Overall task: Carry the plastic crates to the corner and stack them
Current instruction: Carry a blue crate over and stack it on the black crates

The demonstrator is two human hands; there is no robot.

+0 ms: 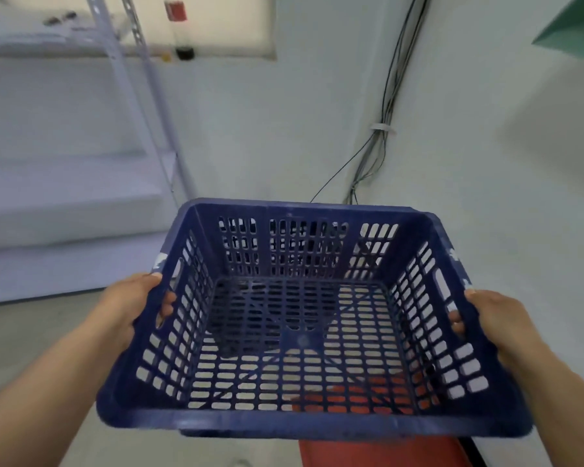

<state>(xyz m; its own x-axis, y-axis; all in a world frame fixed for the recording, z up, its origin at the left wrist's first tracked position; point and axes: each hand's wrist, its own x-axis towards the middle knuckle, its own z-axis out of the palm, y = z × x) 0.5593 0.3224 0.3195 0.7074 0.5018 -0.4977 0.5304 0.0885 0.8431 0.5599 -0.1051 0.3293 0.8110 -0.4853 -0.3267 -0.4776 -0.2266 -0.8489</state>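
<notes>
Blue slotted crate [304, 318] held off the floor, centre of view, empty, roughly level, near edge slightly lower. Left hand [132, 305] grasps the left rim, fingers hooked through the handle slot. Right hand [489, 326] grasps the right rim the same way, fingertips showing inside. Wall corner with cable bundle [381, 139] lies just beyond the far rim; metal shelving [122, 96] far left. Something red [378, 449] sits below the crate, seen through the slots; possibly another crate, cannot confirm. Judgement: carrying phase, close to the corner. Keep both grips even, square the crate to the walls, and lower straight down so the base seats without catching.
</notes>
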